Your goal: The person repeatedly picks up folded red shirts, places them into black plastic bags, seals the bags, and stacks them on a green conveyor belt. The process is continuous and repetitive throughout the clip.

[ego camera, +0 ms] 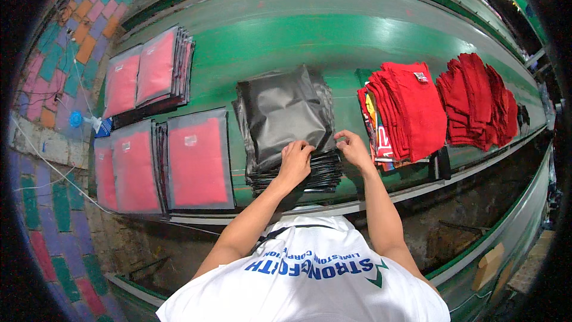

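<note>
A pile of black plastic bags (290,112) lies before me on a green conveyor belt. My left hand (296,161) is at the near edge of the top bag, its thumb and fingertips pinched together there. By the pile's right near corner is my right hand (355,150), thumb and index finger a little apart, with nothing visible between them. To its right sits a stack of folded red cloth garments (413,112); the top one carries a white label. Colourful printed fabric (372,109) shows along that stack's left side.
More folded red garments (476,103) lie farther right. On the left are frosted bags with red contents, in a near row (199,165) and a far stack (156,67). The belt's metal edge (330,210) runs in front of me. A white cord (53,167) crosses the left side.
</note>
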`<state>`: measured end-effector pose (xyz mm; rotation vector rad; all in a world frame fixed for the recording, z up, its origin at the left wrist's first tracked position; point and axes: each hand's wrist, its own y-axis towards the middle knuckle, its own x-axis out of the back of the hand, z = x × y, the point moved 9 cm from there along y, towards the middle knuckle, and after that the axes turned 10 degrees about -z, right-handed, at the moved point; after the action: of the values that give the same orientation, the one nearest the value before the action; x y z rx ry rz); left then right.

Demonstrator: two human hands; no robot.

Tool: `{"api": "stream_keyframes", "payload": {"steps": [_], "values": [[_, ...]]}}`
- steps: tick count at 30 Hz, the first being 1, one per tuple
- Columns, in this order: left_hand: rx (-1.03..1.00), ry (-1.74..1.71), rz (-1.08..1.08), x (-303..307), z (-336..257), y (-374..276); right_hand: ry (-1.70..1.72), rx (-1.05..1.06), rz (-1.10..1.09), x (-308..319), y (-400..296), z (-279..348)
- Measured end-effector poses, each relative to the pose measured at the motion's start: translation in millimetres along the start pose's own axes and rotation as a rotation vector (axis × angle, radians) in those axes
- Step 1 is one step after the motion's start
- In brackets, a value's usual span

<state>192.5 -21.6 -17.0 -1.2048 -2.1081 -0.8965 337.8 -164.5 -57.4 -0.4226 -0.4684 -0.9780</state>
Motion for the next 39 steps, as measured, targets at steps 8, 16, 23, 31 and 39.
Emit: {"api": "stream_keyframes", "payload": {"steps": [8, 16, 23, 31, 39], "values": [[-0.296, -0.012, -0.188, 2.1, -68.1, 22.9, 0.878, -0.510, 0.302, -19.9, -12.2, 11.8], [-0.442, 0.126, -0.345, -2.7, -77.4, 23.1, 0.847, -0.495, 0.398, -9.9, -3.8, 17.0], [-0.384, 0.221, -0.399, 33.8, -50.3, -16.5, 1.014, -0.590, 0.322, 7.6, 1.5, -10.3], [-0.351, 0.368, -0.415, 97.1, -16.3, -72.2, 0.966, -0.549, 0.189, 35.1, 9.4, -15.1], [-0.244, 0.203, -0.655, 165.7, 0.0, -75.5, 0.995, -0.237, 0.110, 52.3, -3.1, 61.3]]}}
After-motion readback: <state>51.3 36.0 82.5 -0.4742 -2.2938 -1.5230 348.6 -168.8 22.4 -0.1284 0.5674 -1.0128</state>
